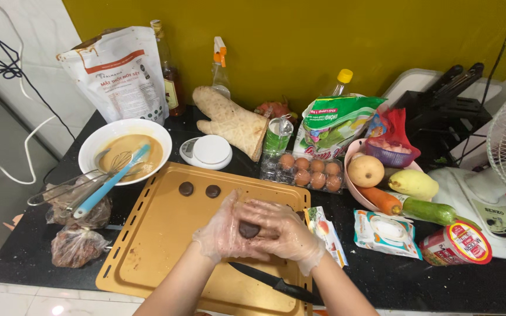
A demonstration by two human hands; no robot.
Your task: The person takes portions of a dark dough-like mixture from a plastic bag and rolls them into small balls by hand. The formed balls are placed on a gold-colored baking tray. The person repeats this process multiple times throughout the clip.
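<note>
A dark brown ball of dough sits between my two hands, above the middle of the golden perforated metal baking tray. My left hand, in a thin clear plastic glove, is cupped around the ball from the left; my right hand, gloved the same way, is curled over it from the right, so both hands are closed on the ball, their fingers overlapping. Only a small part of the ball shows.

On the far part of the tray I note two small round dark dough discs, lying side by side, apart from each other. A black-handled knife lies at the near right corner of the tray, just under my right wrist.

To the far left of the tray, on the black worktop, stands a white bowl of tan batter, with a metal whisk and a blue-handled spatula resting in it. A white round kitchen scale sits just beyond the tray. A clear carton of brown eggs stands at the far right corner of the tray. A quilted beige oven mitt lies beyond the scale.
</note>
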